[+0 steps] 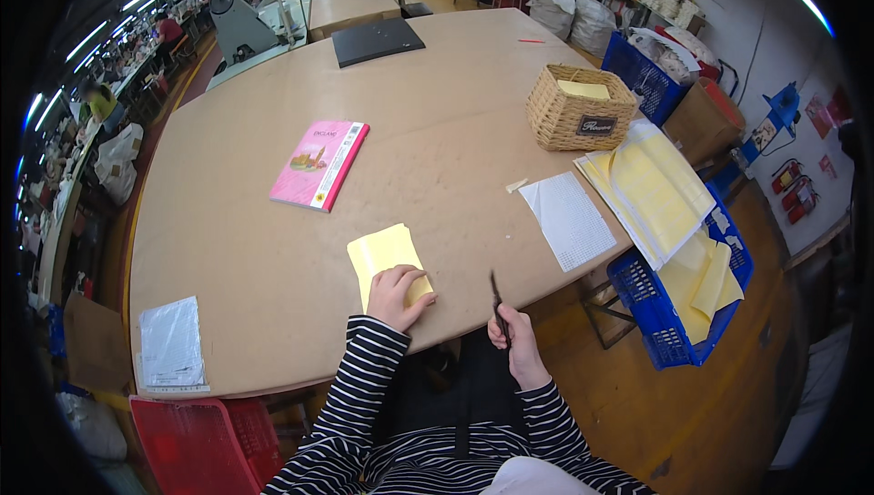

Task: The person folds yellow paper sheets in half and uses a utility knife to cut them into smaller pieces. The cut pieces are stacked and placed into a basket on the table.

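At the table's near edge lies a small stack of pale yellow paper sheets [381, 251]. My left hand [398, 297] rests on the lower part of it, fingers bent over the sheets and thumb at their right edge. My right hand [519, 340] is closed round a dark, narrow, pointed tool [496, 293], possibly scissors, its tip upward. It is held just off the table edge, to the right of the paper and apart from it. The palm hides most of the handle.
A pink book [319, 166] lies beyond the paper. To the right are a perforated white sheet [569, 219], a wicker basket [555, 122], large yellow sheets [646, 187] and a blue crate [669, 349]. A black panel [378, 41] lies far off; a red chair [196, 445] stands near left.
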The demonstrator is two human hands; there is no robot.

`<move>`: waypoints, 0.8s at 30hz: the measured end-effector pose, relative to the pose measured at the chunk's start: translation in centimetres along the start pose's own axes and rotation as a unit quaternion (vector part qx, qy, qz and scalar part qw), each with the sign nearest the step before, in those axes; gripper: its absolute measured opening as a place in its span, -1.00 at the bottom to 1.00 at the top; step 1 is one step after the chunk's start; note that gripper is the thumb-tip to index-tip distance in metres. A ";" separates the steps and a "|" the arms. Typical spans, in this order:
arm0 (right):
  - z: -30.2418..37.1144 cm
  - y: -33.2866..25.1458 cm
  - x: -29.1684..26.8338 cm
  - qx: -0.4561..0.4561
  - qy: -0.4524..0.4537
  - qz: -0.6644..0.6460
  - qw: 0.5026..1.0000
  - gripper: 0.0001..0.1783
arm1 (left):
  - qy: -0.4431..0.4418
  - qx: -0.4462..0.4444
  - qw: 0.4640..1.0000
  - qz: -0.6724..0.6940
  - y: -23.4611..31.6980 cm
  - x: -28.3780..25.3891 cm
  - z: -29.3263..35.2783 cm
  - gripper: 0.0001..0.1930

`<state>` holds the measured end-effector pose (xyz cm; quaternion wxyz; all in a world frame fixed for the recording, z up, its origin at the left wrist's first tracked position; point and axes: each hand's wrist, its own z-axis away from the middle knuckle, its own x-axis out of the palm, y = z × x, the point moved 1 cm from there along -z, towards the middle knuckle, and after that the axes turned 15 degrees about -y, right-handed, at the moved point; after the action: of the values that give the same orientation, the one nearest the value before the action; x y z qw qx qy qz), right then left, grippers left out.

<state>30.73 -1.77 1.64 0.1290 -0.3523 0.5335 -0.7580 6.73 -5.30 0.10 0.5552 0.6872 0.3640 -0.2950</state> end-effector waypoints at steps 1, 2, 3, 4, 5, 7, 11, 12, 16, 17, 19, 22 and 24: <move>0.0 0.0 0.2 0.000 0.001 0.003 1.000 -0.51 | 0.034 -0.014 0.999 -0.026 -0.1 0.0 0.1 -0.64; 0.0 -0.1 0.4 0.003 0.016 0.006 1.000 -0.52 | 0.070 -0.025 0.996 -0.046 -0.1 0.0 0.2 -0.65; 0.0 -0.1 0.6 0.014 0.031 0.009 0.999 -0.53 | 0.104 -0.043 0.992 -0.057 -0.2 0.0 0.3 -0.66; 0.0 -0.2 0.8 0.007 0.026 0.007 1.000 -0.55 | 0.097 -0.101 0.989 -0.048 -0.4 0.1 0.7 -0.56; 0.0 -0.4 0.9 0.008 0.021 0.006 1.000 -0.57 | 0.117 -0.153 0.979 -0.070 -0.5 0.3 0.8 -0.50; -0.2 -0.7 1.0 0.010 0.015 0.000 1.000 -0.61 | 0.158 -0.275 0.944 -0.092 -0.8 0.6 1.2 -0.36; -0.8 -0.7 0.8 -0.001 0.011 -0.040 0.999 -0.68 | 0.007 -0.383 0.923 -0.027 -2.0 1.0 1.3 -0.09; -1.0 -0.5 0.7 -0.006 0.016 -0.056 0.998 -0.69 | 0.007 -0.369 0.929 -0.015 -2.0 1.1 1.4 -0.05; -2.5 0.2 0.0 -0.017 0.029 0.006 0.999 -0.72 | 0.015 -0.328 0.943 0.049 -2.2 1.1 1.3 -0.03; -3.3 0.1 -0.5 -0.021 0.023 0.047 0.998 -0.74 | 0.028 -0.315 0.946 0.069 -2.3 1.0 1.2 -0.03; -5.4 -0.2 -1.5 -0.064 0.066 0.170 0.981 -0.80 | 0.055 -0.287 0.950 0.111 -2.5 0.7 0.9 -0.02; -9.0 -1.0 -2.7 -0.138 0.170 0.429 0.876 -0.76 | 0.072 -0.284 0.952 0.095 -3.0 0.7 0.7 0.02; -10.2 -1.4 -3.1 -0.107 0.196 0.622 0.751 -0.66 | 0.071 -0.288 0.950 0.100 -3.5 0.9 0.7 0.02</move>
<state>26.34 7.85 -0.18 0.4259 0.2025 0.7256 -0.5011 4.39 -5.45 -2.72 0.7292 0.5497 0.4014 -0.0708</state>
